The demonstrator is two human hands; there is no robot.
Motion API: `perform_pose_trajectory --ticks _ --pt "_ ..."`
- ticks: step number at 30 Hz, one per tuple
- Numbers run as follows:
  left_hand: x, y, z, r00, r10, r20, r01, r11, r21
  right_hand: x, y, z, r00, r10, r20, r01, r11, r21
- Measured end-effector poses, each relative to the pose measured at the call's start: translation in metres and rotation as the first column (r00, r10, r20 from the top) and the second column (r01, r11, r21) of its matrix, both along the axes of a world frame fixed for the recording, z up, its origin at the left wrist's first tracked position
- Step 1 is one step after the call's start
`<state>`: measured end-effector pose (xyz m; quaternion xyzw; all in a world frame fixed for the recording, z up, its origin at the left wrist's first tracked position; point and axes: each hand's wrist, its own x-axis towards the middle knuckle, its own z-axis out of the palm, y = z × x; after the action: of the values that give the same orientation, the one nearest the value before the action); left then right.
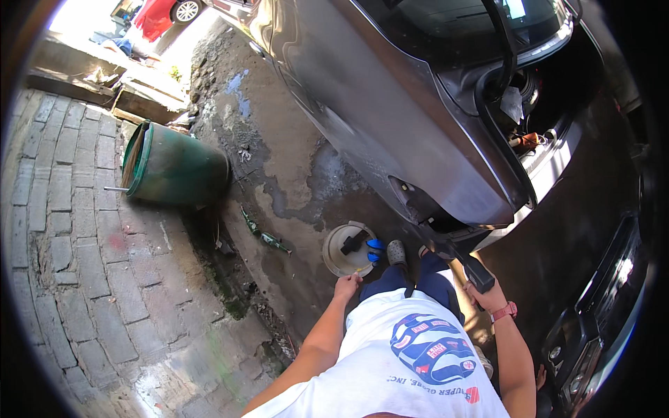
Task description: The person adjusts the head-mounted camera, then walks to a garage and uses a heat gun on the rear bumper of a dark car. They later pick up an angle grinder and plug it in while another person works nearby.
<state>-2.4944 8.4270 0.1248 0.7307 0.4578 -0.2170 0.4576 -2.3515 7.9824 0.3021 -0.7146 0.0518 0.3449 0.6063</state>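
Observation:
My right hand (490,297), with a red watch at the wrist, is closed around a black boxy tool (479,274) close to the car's rear corner. Its far end and exact kind cannot be made out. Lower and to the left, my left hand (346,286) has its fingers pinched together beside a round beige basin (334,268). A tiny yellowish bit shows at the fingertips, too small to name. Inside the basin lie a black object (354,242) and blue pieces (375,244). The grey-brown car (418,125) has an open trunk and an opening where its rear light sits.
A green drum (182,166) lies tipped on the brick paving (90,258) at left. Green bottles (275,242) lie on the wet ground. A dark vehicle front (592,313) stands close at right. Orange-brown and white items (526,141) sit in the trunk. A red car (155,19) is far off.

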Motion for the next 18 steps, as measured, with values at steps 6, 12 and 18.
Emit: perform_pose_trajectory --ticks 6,12,18 --pt "-0.001 -0.002 0.002 1.000 0.015 0.008 -0.015 1.000 -0.004 -0.001 -0.003 -0.003 1.000 0.010 -0.016 -0.010 0.999 -0.042" --pt "-0.007 0.002 -0.014 1.000 0.006 -0.026 -0.006 1.000 -0.010 0.003 -0.001 -0.003 1.000 0.010 -0.021 -0.011 0.999 -0.050" --pt "-0.008 0.005 -0.017 1.000 -0.013 0.000 0.013 1.000 0.006 0.002 0.001 0.000 1.000 0.005 -0.013 -0.006 0.997 -0.076"
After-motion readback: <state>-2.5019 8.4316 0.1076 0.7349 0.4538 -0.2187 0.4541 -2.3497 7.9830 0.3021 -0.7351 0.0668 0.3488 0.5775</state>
